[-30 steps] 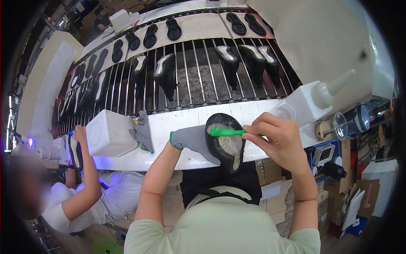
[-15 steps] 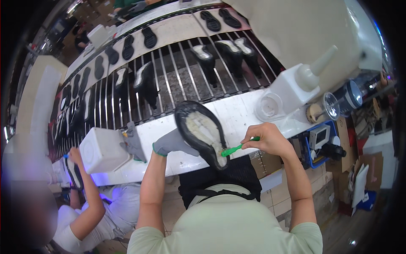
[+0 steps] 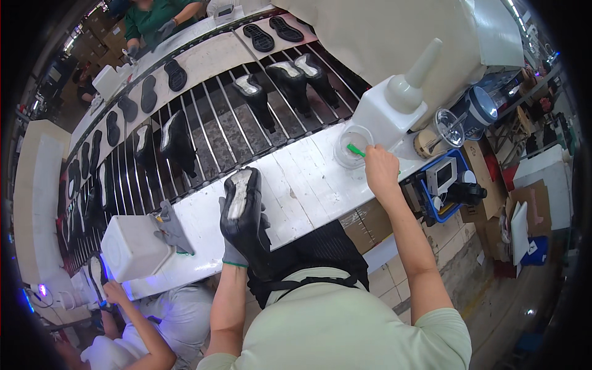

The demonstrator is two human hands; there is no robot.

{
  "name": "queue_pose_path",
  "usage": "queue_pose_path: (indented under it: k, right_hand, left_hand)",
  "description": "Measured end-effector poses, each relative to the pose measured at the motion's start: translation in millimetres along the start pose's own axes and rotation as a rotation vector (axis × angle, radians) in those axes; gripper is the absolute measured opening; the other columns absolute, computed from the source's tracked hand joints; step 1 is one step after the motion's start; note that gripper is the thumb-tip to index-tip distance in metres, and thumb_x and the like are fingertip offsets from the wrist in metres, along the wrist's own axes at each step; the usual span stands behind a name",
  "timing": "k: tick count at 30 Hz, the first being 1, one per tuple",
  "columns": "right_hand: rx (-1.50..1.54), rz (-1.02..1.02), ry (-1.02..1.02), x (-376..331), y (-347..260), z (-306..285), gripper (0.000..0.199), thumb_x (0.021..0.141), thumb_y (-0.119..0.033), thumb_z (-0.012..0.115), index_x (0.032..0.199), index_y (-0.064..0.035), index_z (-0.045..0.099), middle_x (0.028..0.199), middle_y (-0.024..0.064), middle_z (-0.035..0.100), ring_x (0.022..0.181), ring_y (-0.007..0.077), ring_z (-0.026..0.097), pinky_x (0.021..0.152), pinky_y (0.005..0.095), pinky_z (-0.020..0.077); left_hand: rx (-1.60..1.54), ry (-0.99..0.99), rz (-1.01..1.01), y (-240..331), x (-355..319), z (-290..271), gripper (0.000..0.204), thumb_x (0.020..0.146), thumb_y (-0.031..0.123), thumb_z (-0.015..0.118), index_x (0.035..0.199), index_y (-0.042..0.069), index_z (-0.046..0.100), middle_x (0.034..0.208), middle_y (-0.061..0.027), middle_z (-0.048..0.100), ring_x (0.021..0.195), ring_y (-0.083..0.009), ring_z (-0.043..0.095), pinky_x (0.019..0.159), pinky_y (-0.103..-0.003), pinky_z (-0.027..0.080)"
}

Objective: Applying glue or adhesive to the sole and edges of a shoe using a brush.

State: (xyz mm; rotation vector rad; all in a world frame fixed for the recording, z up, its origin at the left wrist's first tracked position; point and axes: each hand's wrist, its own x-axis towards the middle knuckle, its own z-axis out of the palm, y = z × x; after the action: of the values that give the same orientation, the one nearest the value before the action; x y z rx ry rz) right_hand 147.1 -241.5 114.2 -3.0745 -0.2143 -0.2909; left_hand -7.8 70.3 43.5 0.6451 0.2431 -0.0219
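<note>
My left hand (image 3: 233,253), in a grey glove with a green cuff, grips a black shoe upper (image 3: 250,231) above the bench's near edge. Its whitish underside faces up and away from me, and part of the hand is hidden behind it. Bare, my right hand (image 3: 382,168) is closed on a small green brush (image 3: 355,150). The brush's front end reaches over a clear plastic cup (image 3: 341,159); its tip is too small to make out. Just behind the cup stands a white squeeze bottle (image 3: 383,110) with a long nozzle.
Beyond the white bench (image 3: 296,185) runs a roller conveyor (image 3: 213,132) with several black uppers, and soles (image 3: 176,75) lie on a far ledge. A white container (image 3: 132,246) and a grey glove (image 3: 172,231) sit at left. Co-workers are at left and far back. A blue basket (image 3: 441,213) stands right.
My right hand has carried the brush from the upper's underside to the cup at the right. My left hand has turned the upper and shifted it left. The whole view has swung somewhat.
</note>
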Motion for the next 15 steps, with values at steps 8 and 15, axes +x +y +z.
queue_pose_path:
  k: [8, 15]
  right_hand:
    - [1.063, 0.272, -0.200, -5, 53, 22, 0.021, 0.082, -0.016, 0.069, 0.089, 0.0037, 0.066, 0.070, 0.0099, 0.067, 0.053, 0.0129, 0.058, 0.047, 0.0256, 0.0417]
    - [1.486, 0.345, -0.286, -7, 38, 15, 0.016, 0.088, -0.013, 0.065, 0.096, 0.0007, 0.063, 0.076, 0.0059, 0.066, 0.050, 0.0050, 0.048, 0.045, 0.0189, 0.0349]
  left_hand:
    - [-0.172, 0.055, -0.055, 18, -30, 12, 0.077, 0.094, 0.065, 0.026, 0.117, -0.001, 0.056, 0.086, -0.0220, 0.064, 0.064, -0.0333, 0.064, 0.057, -0.043, 0.054]
    - [-0.046, 0.036, 0.019, 4, -29, -14, 0.073, 0.094, 0.066, 0.027, 0.126, 0.005, 0.051, 0.090, -0.0216, 0.064, 0.070, -0.0307, 0.064, 0.065, -0.041, 0.055]
